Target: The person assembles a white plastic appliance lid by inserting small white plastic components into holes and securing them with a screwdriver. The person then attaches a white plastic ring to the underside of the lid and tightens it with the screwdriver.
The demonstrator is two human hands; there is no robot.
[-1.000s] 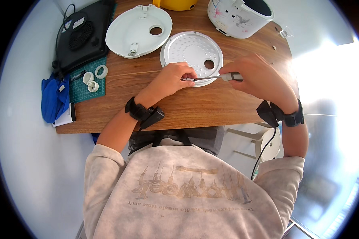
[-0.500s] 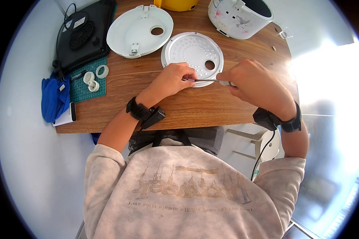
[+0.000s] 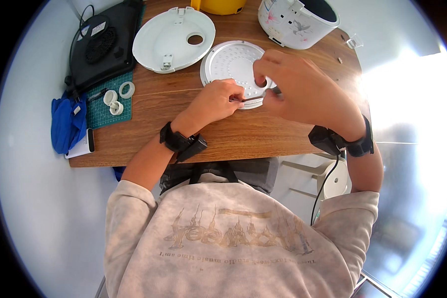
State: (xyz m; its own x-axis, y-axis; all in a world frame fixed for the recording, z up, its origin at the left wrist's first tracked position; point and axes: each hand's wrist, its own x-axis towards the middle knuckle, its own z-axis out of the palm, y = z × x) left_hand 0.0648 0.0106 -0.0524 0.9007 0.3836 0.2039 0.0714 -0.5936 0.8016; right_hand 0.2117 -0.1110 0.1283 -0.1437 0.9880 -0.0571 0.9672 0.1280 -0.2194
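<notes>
My left hand (image 3: pixel 218 99) is closed in a pinch at the near edge of a round, silvery inner lid plate (image 3: pixel 236 57), on something too small to make out. From my right hand (image 3: pixel 298 89) a thin screwdriver (image 3: pixel 253 99) reaches left, its tip at my left fingertips. Its handle lies between my right thumb and palm, mostly hidden. The right index finger arches away from the thumb, over the plate's round hole. Beyond the plate, to the left, lies a white outer lid (image 3: pixel 156 44) with a hole and two hinge-like fittings.
A white rice cooker body (image 3: pixel 293 30) with a flower pattern stands at the far right, beside a yellow container (image 3: pixel 221 4). Leftward are a black appliance base (image 3: pixel 119 54), white rings (image 3: pixel 127 90) on a green mat (image 3: pixel 126 109) and a blue cloth (image 3: pixel 67 126). Small bits lie rightward.
My right hand has shifted slightly left, and its fingers have lifted and spread away from the screwdriver over the plate. The left hand keeps its pinch in nearly the same place.
</notes>
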